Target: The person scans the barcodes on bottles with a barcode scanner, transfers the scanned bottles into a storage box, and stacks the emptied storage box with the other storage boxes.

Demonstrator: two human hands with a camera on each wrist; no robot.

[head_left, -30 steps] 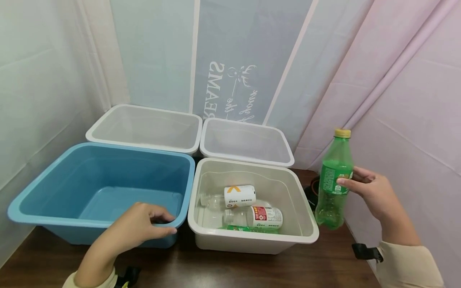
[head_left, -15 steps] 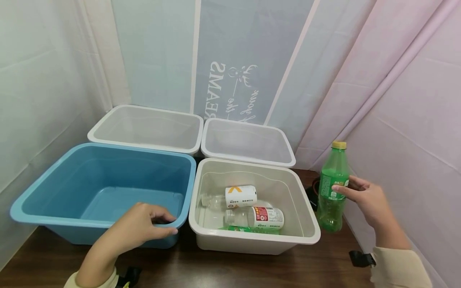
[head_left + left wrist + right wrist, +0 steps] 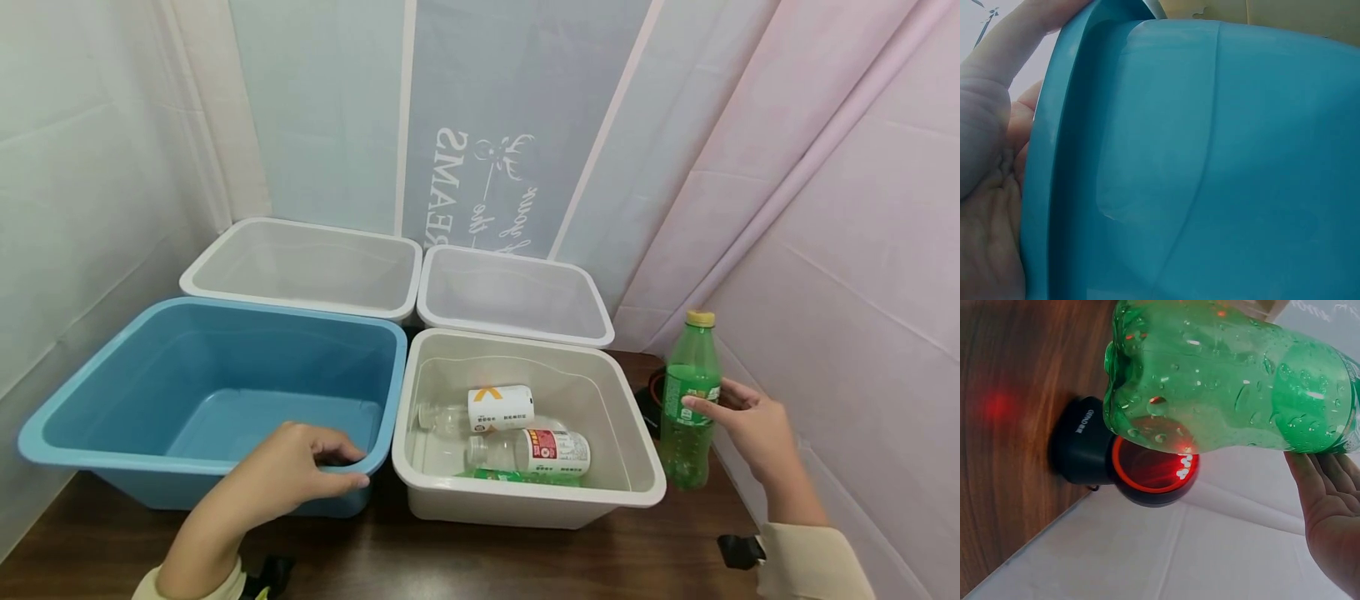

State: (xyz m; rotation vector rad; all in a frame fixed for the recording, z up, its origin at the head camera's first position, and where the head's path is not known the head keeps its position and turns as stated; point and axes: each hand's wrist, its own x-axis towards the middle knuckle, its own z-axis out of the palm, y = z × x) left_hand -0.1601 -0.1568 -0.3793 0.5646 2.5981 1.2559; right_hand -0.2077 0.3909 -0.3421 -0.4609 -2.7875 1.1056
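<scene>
My right hand (image 3: 753, 429) grips a green plastic bottle (image 3: 690, 354) with a yellow cap around its label, upright to the right of the off-white tub (image 3: 517, 504). In the right wrist view the bottle's underside hangs beside a black scanner (image 3: 1082, 447) with a lit red ring, and red light falls on the plastic. Only the scanner's edge shows behind the bottle in the head view. My left hand (image 3: 288, 467) grips the near right corner of the blue tub's rim (image 3: 225, 465); the left wrist view shows the tub's wall (image 3: 1260, 156) up close.
Inside the off-white tub lie a white-labelled bottle (image 3: 500, 407), a bottle with a red-and-white label (image 3: 558, 451) and something green (image 3: 498, 476) partly under them. Two pale tubs, left (image 3: 300, 302) and right (image 3: 517, 334), stand behind. Curtains hang around the wooden table (image 3: 465, 567).
My right hand has lowered the green bottle and brought it slightly left, nearer the scanner. My left hand keeps its place on the blue rim.
</scene>
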